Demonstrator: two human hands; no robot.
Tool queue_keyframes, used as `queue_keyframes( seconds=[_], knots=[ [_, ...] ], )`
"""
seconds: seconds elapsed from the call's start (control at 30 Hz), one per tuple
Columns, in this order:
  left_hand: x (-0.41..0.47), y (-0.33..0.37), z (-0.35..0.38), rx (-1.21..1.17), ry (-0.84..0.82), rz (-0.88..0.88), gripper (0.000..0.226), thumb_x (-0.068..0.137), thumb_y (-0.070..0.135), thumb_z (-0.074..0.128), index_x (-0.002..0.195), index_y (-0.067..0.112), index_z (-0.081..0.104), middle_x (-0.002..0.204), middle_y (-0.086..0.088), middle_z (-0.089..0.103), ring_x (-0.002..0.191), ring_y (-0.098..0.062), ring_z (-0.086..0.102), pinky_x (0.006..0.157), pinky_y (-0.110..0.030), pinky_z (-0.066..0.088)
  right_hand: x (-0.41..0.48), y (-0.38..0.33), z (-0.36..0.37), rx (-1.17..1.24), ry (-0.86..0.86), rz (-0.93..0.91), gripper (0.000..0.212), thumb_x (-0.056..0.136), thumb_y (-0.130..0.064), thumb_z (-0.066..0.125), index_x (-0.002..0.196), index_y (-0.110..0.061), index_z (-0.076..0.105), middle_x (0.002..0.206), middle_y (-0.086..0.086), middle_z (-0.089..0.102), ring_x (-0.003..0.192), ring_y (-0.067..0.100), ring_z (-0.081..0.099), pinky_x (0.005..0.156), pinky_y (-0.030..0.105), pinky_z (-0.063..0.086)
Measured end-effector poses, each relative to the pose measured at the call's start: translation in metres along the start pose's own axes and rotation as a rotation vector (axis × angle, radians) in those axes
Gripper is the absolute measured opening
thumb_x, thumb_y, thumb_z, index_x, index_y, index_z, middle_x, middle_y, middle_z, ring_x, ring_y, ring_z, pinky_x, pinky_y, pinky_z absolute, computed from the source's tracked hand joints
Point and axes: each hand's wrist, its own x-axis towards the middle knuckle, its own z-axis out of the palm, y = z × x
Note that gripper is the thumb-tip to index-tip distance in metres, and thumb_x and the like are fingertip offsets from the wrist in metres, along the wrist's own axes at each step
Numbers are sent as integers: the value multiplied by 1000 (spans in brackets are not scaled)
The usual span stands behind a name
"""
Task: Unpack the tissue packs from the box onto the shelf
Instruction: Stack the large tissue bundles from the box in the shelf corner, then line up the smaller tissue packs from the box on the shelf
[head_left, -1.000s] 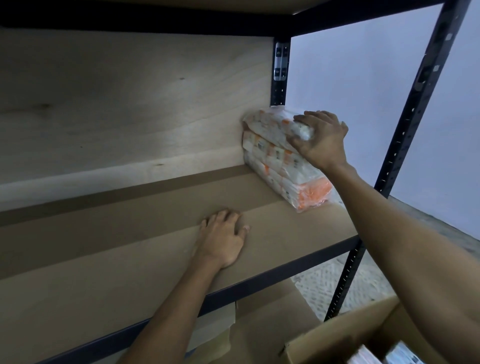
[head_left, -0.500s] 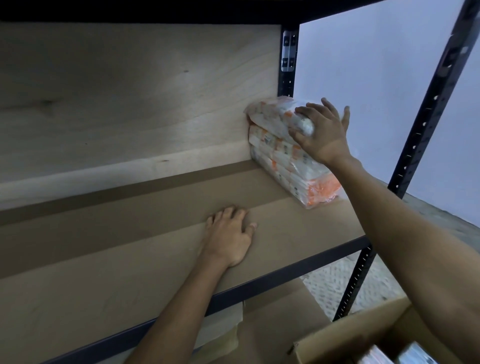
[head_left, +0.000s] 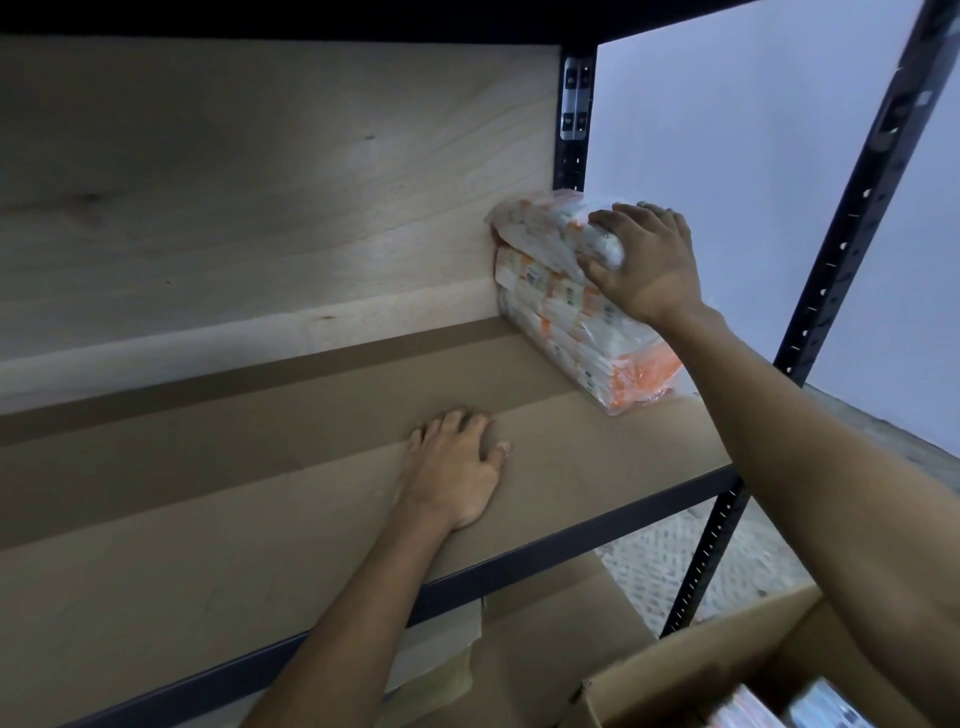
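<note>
A stack of white-and-orange tissue packs (head_left: 576, 332) in clear wrap stands at the right end of the shelf board (head_left: 260, 499), against the wooden back panel. My right hand (head_left: 647, 265) grips the near end of the top tissue pack (head_left: 540, 228), which lies on the stack. My left hand (head_left: 457, 467) rests flat on the shelf board, fingers spread, holding nothing. The open cardboard box (head_left: 691, 675) sits at the bottom right, with more tissue packs (head_left: 810, 709) showing inside it.
Black metal uprights (head_left: 852, 234) frame the shelf's right end, and a black rail (head_left: 467, 587) runs along its front edge. A lower shelf board (head_left: 545, 649) shows beneath. A pale wall (head_left: 727, 156) lies behind on the right.
My right hand's fingers have curled down from spread onto the end of the top pack. The view has shifted slightly; my left hand stays in place.
</note>
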Motion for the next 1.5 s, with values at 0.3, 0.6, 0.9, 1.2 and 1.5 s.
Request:
queue_keyframes(
  seconds=[0.3,0.6,0.9,1.2,1.5],
  knots=[
    [0,-1,1,6,12,7,49,95,54,32,138,31,41,150,1,36,139,-21,30,116,-43,19,-2,1,-6,2,-53,-7,57,81,-60,48,129,-29,52,141,4,49,135,27,36,115,45,20],
    [1,-1,1,8,2,-1,51,95,54,32,139,30,41,150,0,36,138,-22,30,115,-43,20,-21,-5,-34,62,-108,-4,54,89,-56,46,136,-31,48,151,4,37,145,22,19,118,49,2],
    [-11,9,-14,-12,-36,11,50,98,47,36,140,21,45,148,-6,42,133,-27,38,111,-40,28,-90,-25,-70,111,-172,14,49,92,-43,48,136,-24,49,150,10,37,144,30,22,116,52,19],
    [-68,60,-16,-260,61,173,47,97,38,46,140,19,46,149,-1,42,138,-20,33,114,-31,21,-203,-36,-105,177,-208,115,42,92,-36,54,131,-21,56,145,7,46,139,24,32,116,39,25],
    [-149,124,41,-308,27,401,46,99,35,43,143,20,41,151,1,37,143,-16,23,118,-31,7,-313,-19,-122,107,-305,239,42,92,-38,54,131,-21,55,144,4,47,137,23,37,113,40,27]
  ],
)
